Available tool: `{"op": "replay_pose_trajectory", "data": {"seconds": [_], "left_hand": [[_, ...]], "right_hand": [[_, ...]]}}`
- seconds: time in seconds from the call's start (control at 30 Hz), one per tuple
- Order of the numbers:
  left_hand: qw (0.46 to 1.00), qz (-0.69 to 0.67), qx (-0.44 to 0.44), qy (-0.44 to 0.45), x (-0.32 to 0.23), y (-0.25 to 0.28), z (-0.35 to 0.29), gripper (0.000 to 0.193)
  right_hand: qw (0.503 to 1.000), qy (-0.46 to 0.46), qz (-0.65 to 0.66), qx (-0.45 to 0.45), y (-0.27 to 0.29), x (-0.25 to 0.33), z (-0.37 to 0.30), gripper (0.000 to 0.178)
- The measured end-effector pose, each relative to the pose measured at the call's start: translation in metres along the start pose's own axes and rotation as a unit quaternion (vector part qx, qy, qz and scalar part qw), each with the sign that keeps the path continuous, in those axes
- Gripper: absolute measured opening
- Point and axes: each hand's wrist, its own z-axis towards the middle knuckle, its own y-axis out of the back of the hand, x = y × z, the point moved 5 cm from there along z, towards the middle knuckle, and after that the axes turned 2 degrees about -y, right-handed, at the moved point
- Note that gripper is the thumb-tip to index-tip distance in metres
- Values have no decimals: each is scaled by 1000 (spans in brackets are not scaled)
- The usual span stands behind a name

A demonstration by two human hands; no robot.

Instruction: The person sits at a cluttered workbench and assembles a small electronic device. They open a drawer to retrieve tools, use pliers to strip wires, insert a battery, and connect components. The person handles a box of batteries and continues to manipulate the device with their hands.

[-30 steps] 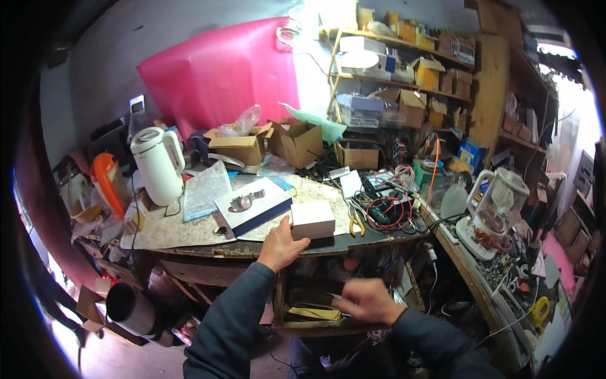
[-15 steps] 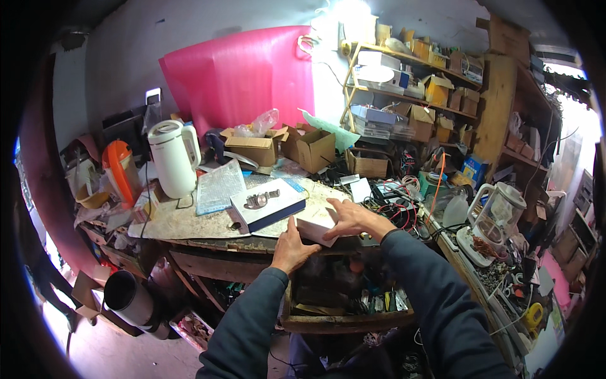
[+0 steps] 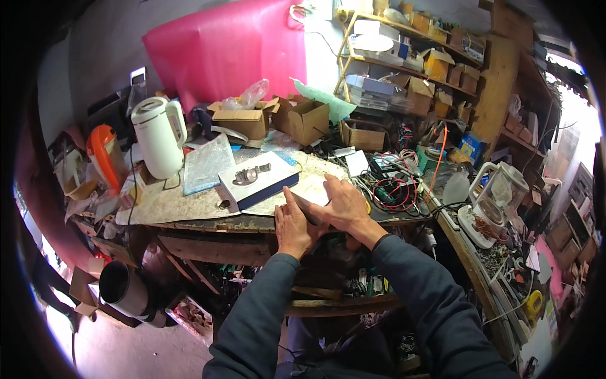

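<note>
Both hands hold a small white box (image 3: 307, 207) at the front edge of the cluttered workbench. My left hand (image 3: 294, 226) grips its near left side, with the index finger stretched along the edge. My right hand (image 3: 347, 205) closes over the right end, its thumb close to the left hand. The box is tilted, and a shaded side shows between the hands; the rest is covered by fingers. Just left of it lies a larger white box (image 3: 275, 169) with a dark blue side and a wristwatch pictured on top.
A bubble-wrap sheet (image 3: 211, 165) and a white jug (image 3: 156, 139) stand left. Cardboard boxes (image 3: 309, 122) sit behind, tangled wires (image 3: 398, 192) right. An open tool drawer (image 3: 344, 307) juts out below my hands. A glass blender jug (image 3: 503, 189) stands far right.
The small box has been tipped up and drawn closer to me. My right hand has shifted toward the left hand, now nearly touching it. The view has tilted slightly.
</note>
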Motion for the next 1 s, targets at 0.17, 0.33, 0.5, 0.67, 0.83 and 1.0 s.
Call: {"op": "replay_pose_trajectory", "data": {"seconds": [0.17,0.33,0.5,0.67,0.83,1.0], "left_hand": [[999,8,13,32,-3,2,3,139],[998,24,-11,49,2,1,2,135],[998,51,-28,28,2,0,1,124],[999,17,-2,27,-4,-5,6,119],[999,-10,-22,26,-2,-2,1,120],[998,1,-55,19,-1,0,-5,116]], "right_hand": [[996,67,4,-59,4,3,-3,76],[979,131,5,-154,13,12,-6,76],[982,13,2,-191,28,-28,44,66],[980,-57,-181,-55,6,-96,54,60],[982,142,-96,-79,15,-42,42,21],[947,114,-256,157,-8,-4,38,12]]}}
